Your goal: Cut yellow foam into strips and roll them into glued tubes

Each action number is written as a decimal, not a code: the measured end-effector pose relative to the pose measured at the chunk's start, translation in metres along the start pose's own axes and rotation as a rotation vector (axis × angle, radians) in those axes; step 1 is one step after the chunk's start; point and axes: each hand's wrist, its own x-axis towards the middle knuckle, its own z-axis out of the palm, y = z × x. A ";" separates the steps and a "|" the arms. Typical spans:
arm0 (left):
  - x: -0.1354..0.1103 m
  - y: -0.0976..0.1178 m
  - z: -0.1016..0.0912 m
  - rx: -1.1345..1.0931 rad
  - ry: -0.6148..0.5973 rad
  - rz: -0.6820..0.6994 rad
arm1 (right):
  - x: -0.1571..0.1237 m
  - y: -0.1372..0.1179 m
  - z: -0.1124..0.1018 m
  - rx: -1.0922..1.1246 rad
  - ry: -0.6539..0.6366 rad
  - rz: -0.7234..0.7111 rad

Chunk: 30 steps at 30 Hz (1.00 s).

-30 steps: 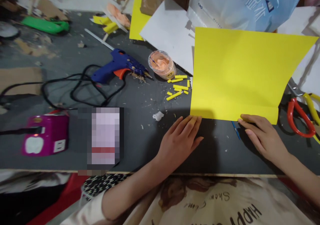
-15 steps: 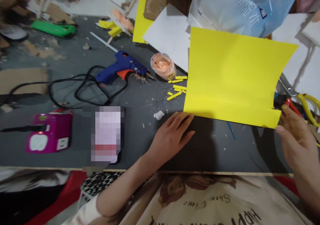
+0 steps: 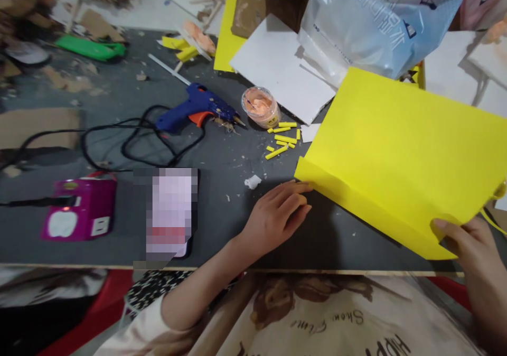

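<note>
A large yellow foam or paper sheet [image 3: 407, 150] slants over the right half of the table, its long near edge creased into a narrow strip. My right hand [image 3: 473, 245] grips its near right part, thumb on top and fingers partly hidden. At the sheet's left corner, my left hand [image 3: 277, 211] has its fingertips against the edge, loosely bent, with the thumb apart. Several short yellow strips [image 3: 285, 139] and a scrap of white paper [image 3: 311, 132] lie just beyond that corner.
A blue glue gun [image 3: 198, 108] with a black cord and an open tub of peach clay [image 3: 260, 106] lie mid-table. To the left are a phone [image 3: 172, 208], a magenta box [image 3: 81, 211] and a green cutter [image 3: 91, 48]. A plastic bag [image 3: 368, 28] stands behind.
The yellow sheet has turned clockwise, its right side coming nearer to me with my right hand. It now covers the pliers and scissors. My left hand's fingers have bent more.
</note>
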 end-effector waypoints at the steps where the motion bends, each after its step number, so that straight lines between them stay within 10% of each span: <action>1: 0.002 0.002 -0.001 -0.035 0.028 0.025 | -0.005 0.001 0.000 0.051 0.072 0.072; 7: 0.017 0.019 0.001 -0.235 0.028 -0.009 | 0.001 -0.001 0.006 0.343 0.555 -0.143; 9: 0.025 0.021 0.005 -0.319 -0.078 -0.108 | 0.010 -0.006 0.017 0.399 0.498 -0.292; 12: 0.040 0.021 0.015 -0.632 -0.154 -0.247 | 0.015 -0.013 0.045 0.435 0.078 -0.256; 16: 0.062 0.011 0.035 -0.902 -0.071 -0.444 | 0.012 -0.023 0.088 0.211 -0.385 -0.140; 22: 0.072 -0.009 0.045 -0.926 0.080 -0.529 | 0.015 -0.031 0.104 0.009 -0.750 -0.180; 30: 0.070 -0.007 0.020 -0.789 0.111 -0.741 | 0.032 -0.029 0.083 0.420 -0.543 0.181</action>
